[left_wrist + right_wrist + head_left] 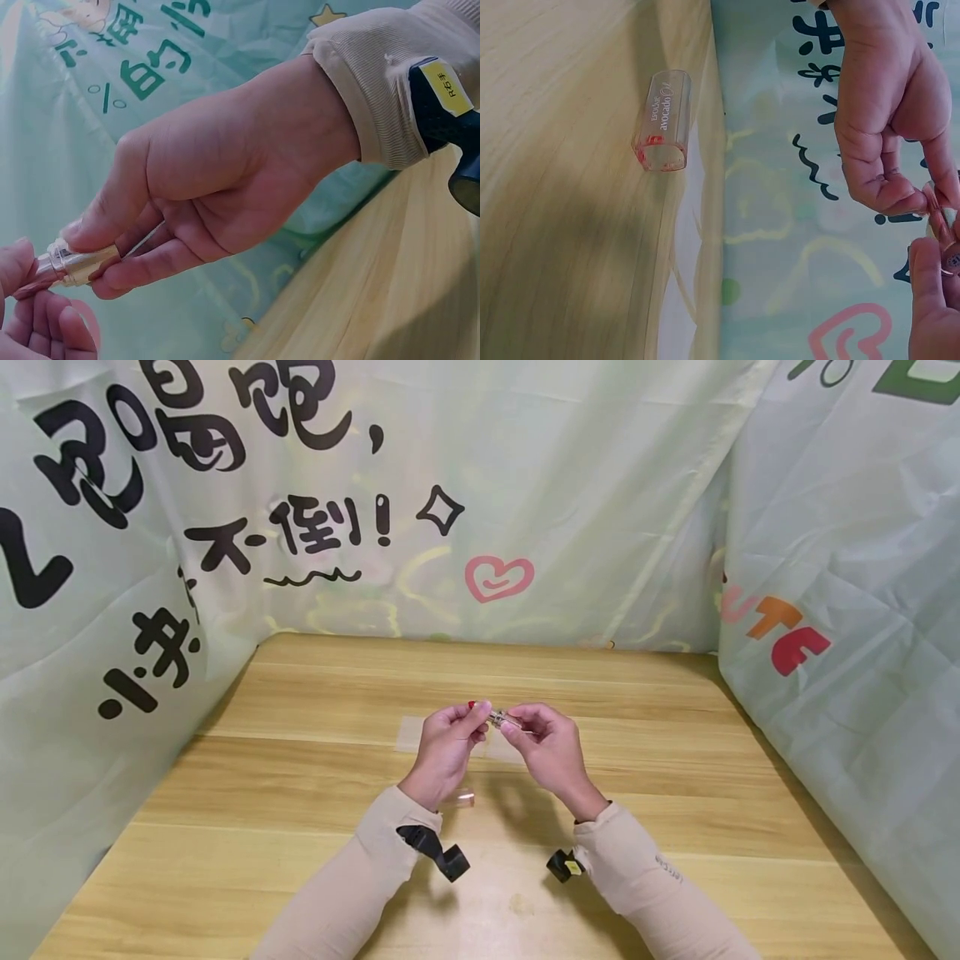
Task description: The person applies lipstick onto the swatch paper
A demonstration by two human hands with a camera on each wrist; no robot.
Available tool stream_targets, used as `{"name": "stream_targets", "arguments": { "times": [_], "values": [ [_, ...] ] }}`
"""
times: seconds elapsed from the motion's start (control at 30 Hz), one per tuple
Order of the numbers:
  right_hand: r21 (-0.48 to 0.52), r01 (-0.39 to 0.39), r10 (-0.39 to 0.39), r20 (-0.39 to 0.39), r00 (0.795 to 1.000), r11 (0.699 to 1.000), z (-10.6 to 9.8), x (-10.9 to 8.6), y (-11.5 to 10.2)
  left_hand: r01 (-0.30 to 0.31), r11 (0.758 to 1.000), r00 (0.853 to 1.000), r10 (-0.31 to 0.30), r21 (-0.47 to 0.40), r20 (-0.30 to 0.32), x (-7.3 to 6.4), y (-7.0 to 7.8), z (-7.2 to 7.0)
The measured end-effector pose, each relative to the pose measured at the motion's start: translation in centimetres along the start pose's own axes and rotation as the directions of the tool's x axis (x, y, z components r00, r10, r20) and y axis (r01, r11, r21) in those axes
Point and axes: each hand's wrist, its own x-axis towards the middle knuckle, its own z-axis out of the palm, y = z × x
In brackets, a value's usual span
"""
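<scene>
A shiny metallic lipstick [497,718] is held between both hands above the middle of the table. My left hand [448,743] pinches its left end, where a bit of red shows by the fingertips. On the other end, the thumb and fingers of my right hand [553,747] grip the base. In the left wrist view the gold and pinkish lipstick tube [79,262] lies between the right thumb and fingers, with left fingertips at its far end. Below the left hand, a clear lipstick cap [664,120] printed "avocado" lies on its side on the table.
A whitish, see-through sheet [408,733] lies flat on the wooden table [315,810] behind the hands. Printed cloth [600,510] hangs around the back and both sides. Black cameras [450,862] are strapped to both wrists.
</scene>
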Motion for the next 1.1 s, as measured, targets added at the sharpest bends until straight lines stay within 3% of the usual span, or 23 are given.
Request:
{"name": "stream_targets", "arguments": {
  "times": [0.2,0.43,0.83,1.1],
  "values": [
    [0.055,-0.039,0.038,0.025,0.999,0.998,-0.1,0.1,-0.3,-0.008,1.0,0.999,0.008,-0.013,0.042,0.0,0.2,0.0],
    [0.145,-0.149,0.139,0.076,0.987,0.978,-0.2,0.3,-0.5,-0.011,0.999,0.998,0.013,-0.03,0.066,-0.1,0.2,-0.1],
    [0.248,-0.246,0.226,0.108,0.968,0.937,-0.2,0.6,-1.2,-0.032,0.989,0.996,0.042,-0.145,0.072,-0.1,0.1,-0.1],
    [0.269,-0.292,0.266,0.132,0.955,0.918,-0.2,0.8,-1.3,-0.055,0.989,0.996,0.064,-0.135,0.06,-0.1,0.0,0.0]
  ]
}}
